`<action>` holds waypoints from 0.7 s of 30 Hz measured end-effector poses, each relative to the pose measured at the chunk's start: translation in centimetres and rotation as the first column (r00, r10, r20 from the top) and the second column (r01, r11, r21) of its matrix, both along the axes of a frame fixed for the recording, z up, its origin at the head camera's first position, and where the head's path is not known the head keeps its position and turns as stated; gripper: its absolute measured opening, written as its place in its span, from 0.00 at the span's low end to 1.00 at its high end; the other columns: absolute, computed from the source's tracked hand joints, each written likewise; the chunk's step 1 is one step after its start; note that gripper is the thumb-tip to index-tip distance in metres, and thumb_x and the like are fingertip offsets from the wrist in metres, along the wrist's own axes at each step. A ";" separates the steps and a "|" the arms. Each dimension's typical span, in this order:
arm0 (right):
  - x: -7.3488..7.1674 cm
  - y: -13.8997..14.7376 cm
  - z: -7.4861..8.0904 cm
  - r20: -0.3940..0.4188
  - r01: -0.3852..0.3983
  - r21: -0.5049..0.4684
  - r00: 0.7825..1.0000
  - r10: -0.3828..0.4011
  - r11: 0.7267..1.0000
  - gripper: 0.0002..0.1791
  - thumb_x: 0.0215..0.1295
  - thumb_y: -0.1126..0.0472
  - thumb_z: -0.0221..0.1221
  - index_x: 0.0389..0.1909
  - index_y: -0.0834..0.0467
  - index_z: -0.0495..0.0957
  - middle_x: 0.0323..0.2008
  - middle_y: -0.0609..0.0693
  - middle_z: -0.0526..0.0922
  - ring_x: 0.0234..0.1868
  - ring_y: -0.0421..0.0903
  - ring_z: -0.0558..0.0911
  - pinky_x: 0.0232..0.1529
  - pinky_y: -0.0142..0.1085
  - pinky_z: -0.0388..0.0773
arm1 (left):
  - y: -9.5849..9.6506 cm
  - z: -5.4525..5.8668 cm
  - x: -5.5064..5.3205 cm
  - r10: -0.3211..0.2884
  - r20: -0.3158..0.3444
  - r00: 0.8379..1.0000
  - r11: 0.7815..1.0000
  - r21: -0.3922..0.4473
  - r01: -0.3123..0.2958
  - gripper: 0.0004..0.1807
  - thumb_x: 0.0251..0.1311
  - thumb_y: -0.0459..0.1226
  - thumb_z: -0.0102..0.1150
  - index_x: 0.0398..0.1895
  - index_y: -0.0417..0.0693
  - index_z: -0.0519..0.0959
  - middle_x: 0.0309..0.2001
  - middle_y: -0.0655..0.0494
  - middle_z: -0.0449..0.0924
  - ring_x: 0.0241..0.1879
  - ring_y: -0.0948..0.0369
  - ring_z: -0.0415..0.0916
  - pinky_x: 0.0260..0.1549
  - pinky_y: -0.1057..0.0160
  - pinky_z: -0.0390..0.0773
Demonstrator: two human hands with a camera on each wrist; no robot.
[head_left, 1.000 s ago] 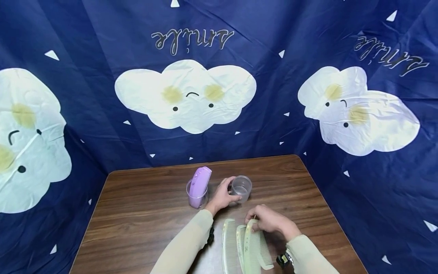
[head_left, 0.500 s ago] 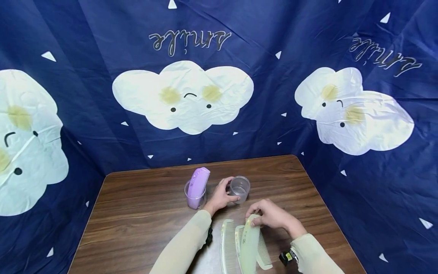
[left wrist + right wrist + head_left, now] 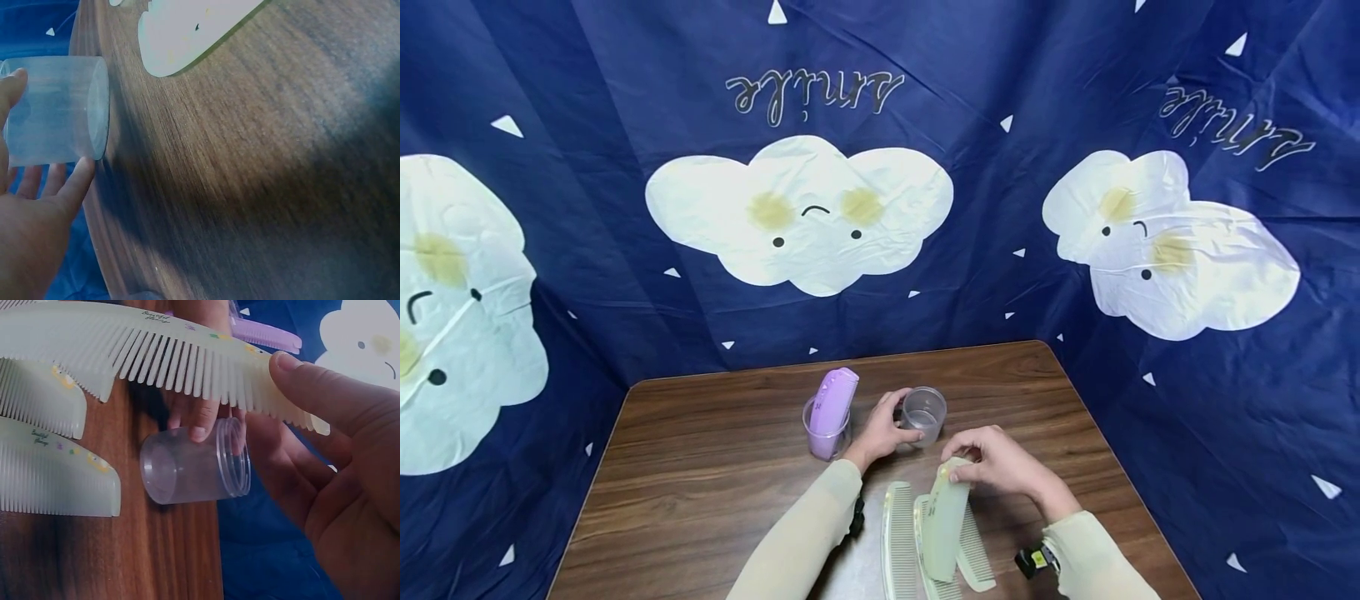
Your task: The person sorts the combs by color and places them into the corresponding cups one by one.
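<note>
In the head view my left hand holds a clear plastic cup from its left side, thumb and fingers on either side of the wall. The left wrist view shows the same grip on the cup. My right hand pinches one end of a pale green comb, which tilts up over the other combs. Up close in the right wrist view, the thumb presses on the tip of this comb, teeth facing down. Several similar combs, such as the leftmost comb, lie on the table below.
Left of my left hand stands a second clear cup with purple combs leaning in it. The wooden table ends at a back edge against a blue curtain printed with white clouds.
My right hand has lifted the near-hand end of the pale green comb off the pile, tilting it up and drawing it slightly towards the cup. The left hand stays at the cup.
</note>
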State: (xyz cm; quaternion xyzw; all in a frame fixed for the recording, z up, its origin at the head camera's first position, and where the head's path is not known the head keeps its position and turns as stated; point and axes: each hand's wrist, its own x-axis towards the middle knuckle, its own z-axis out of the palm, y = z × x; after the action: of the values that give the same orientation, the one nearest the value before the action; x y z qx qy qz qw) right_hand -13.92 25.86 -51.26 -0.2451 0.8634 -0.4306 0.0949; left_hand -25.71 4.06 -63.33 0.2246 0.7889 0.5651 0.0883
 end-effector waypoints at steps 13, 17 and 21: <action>0.7 -0.4 3.8 -0.124 0.153 -0.075 0.979 -0.161 0.985 0.10 0.52 0.68 0.70 0.37 0.58 0.84 0.33 0.51 0.87 0.29 0.47 0.83 0.29 0.34 0.82 | 0.3 1.3 0.8 -0.024 0.021 0.999 0.996 0.081 0.022 0.47 0.42 0.26 0.75 0.69 0.36 0.62 0.61 0.32 0.65 0.58 0.36 0.67 0.54 0.41 0.75; 1.0 -0.7 5.2 -0.178 0.180 -0.118 0.964 -0.199 0.977 0.10 0.52 0.70 0.69 0.37 0.62 0.83 0.32 0.54 0.87 0.28 0.47 0.84 0.27 0.35 0.82 | 0.2 0.9 0.6 -0.023 0.023 0.999 0.996 0.086 0.021 0.47 0.42 0.27 0.75 0.69 0.37 0.62 0.61 0.33 0.65 0.58 0.37 0.68 0.54 0.41 0.75; 0.9 -0.7 5.5 -0.192 0.210 -0.154 0.952 -0.238 0.966 0.10 0.53 0.70 0.69 0.38 0.62 0.83 0.32 0.55 0.86 0.28 0.49 0.84 0.26 0.36 0.83 | 0.1 -0.2 0.2 -0.008 0.025 1.000 0.997 0.077 0.007 0.48 0.42 0.31 0.77 0.69 0.47 0.64 0.60 0.42 0.67 0.57 0.43 0.70 0.53 0.47 0.78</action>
State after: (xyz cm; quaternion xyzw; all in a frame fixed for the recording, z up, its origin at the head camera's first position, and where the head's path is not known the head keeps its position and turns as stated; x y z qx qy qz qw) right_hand -13.03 25.21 -45.71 -0.1951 0.8605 -0.4664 -0.0622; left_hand -25.53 4.16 -63.53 0.2238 0.7645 0.5976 0.0915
